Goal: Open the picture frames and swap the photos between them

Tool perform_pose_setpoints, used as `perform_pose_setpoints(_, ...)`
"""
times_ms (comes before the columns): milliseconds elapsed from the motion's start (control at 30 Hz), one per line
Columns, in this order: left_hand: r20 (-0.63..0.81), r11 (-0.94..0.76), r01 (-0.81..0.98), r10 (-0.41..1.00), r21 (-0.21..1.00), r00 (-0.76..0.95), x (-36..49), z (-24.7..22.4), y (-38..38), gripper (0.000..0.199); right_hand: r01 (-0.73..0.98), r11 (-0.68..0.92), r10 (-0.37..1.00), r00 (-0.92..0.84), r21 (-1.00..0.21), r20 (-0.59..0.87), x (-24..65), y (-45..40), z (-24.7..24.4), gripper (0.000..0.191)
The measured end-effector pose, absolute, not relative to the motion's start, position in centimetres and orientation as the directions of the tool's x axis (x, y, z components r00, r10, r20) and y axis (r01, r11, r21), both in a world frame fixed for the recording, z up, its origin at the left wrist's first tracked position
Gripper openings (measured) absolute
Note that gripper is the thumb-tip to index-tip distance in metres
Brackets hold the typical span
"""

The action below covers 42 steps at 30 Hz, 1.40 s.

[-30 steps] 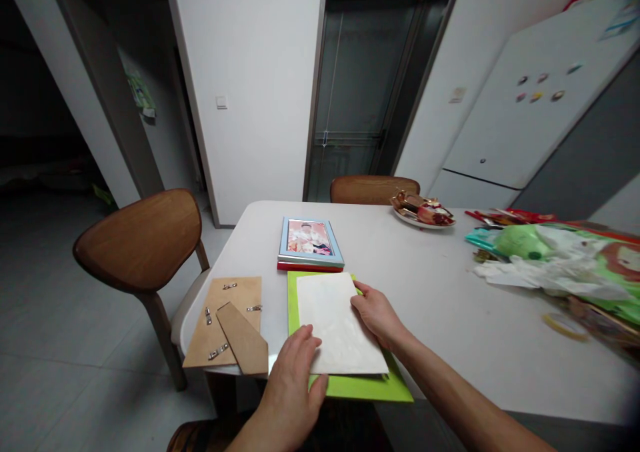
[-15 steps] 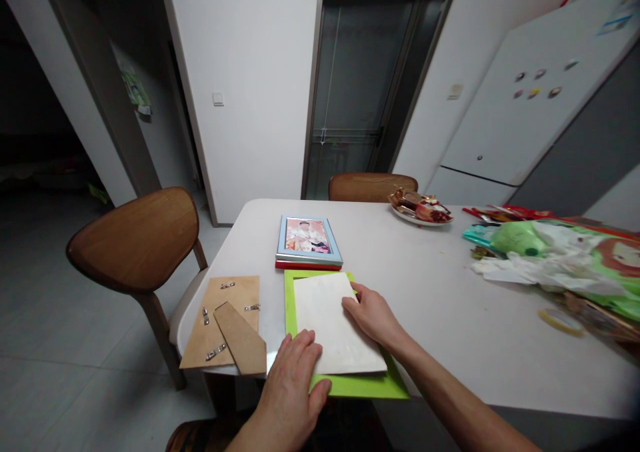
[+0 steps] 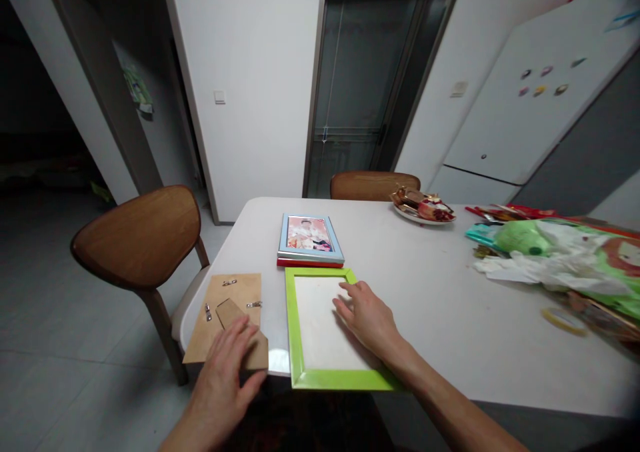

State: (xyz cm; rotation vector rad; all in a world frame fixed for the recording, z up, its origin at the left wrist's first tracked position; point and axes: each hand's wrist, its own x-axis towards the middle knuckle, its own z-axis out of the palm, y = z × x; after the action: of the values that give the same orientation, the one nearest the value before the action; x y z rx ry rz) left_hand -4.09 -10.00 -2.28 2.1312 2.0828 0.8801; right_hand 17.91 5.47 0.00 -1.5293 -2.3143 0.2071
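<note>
A lime-green photo frame [image 3: 294, 332] lies at the near edge of the table, with a white sheet [image 3: 320, 325] flat inside its border. My right hand [image 3: 371, 319] is over the frame's right side, fingers apart above the sheet. To the left rests a brown backing board [image 3: 197, 345] with metal clips and a fold-out stand [image 3: 230, 311]. My left hand [image 3: 227, 365] is over the board's near part, fingers stretched across the stand and thumb apart at the near edge. Whether its fingertips press on the stand is hard to tell.
Behind the green frame, a light-blue frame with a photo [image 3: 310, 234] is stacked on a red one [image 3: 310, 263]. Farther back stands a plate of food [image 3: 425, 221]. Plastic packaging [image 3: 560, 252] and a tape roll [image 3: 565, 321] lie right. A wooden chair [image 3: 140, 239] stands left.
The white sheet has dropped from lying over the green border to flat inside it. My left hand has moved left from the frame to the backing board. My right hand's fingers have lifted and spread.
</note>
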Motion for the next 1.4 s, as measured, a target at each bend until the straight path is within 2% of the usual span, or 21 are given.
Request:
perform_pose_setpoints(133, 0.346, 0.09, 0.96, 0.921, 0.266, -0.182, -8.8, -4.0, -10.9, 0.061, 0.607, 0.648, 0.749, -0.614, -0.46, 0.246, 13.6, 2.1, 0.9, 0.032)
perform_pose_setpoints(233, 0.365, 0.079, 0.965, 0.915, 0.251, -0.17, -10.3, -5.0, -11.0, 0.059, 0.527, 0.745, 0.646, -0.725, -0.409, 0.241, 9.4, -0.6, 1.1, 0.041)
perform_pose_setpoints(333, 0.413, 0.02, 0.955, 0.899, 0.295, -0.146, -11.3, -5.5, -11.2, 0.049, 0.538, 0.755, 0.631, -0.751, -0.375, 0.192, 6.5, -2.0, 0.6, 0.047)
perform_pose_setpoints(533, 0.495, -0.035, 0.943, 0.857, 0.332, -0.143, -11.7, -4.4, -11.9, 0.036, 0.469, 0.695, 0.644, -0.743, -0.545, 0.181, 6.7, -2.3, 1.0, 0.046)
perform_pose_setpoints(733, 0.537, -0.212, 0.903, 0.843, 0.375, -0.026, -4.8, -0.2, -10.7, 0.035, 0.469, 0.614, 0.71, -0.679, -0.635, 0.184, 13.9, -2.1, 4.1, 0.051)
perform_pose_setpoints(867, 0.493, -0.305, 0.847, 0.868, 0.435, 0.059, 0.5, 1.3, -8.6, 0.036, 0.529, 0.601, 0.75, -0.633, -0.6, 0.193, 19.4, -1.5, 5.0, 0.048)
perform_pose_setpoints(1067, 0.289, -0.311, 0.784, 0.941, 0.537, 0.175, 4.3, 0.3, -5.4, 0.038, 0.656, 0.526, 0.821, -0.557, -0.542, 0.123, 23.4, 0.1, 2.7, 0.039)
perform_pose_setpoints(1233, 0.199, -0.274, 0.824, 0.959, 0.496, 0.2, 4.2, -0.2, -4.6, 0.036, 0.677, 0.54, 0.828, -0.533, -0.501, 0.173, 23.2, 1.2, 0.2, 0.038)
perform_pose_setpoints(1400, 0.179, -0.272, 0.848, 0.961, 0.456, 0.213, 3.5, 0.1, -5.5, 0.027, 0.69, 0.587, 0.804, -0.559, -0.423, 0.204, 22.4, 1.0, -0.3, 0.038)
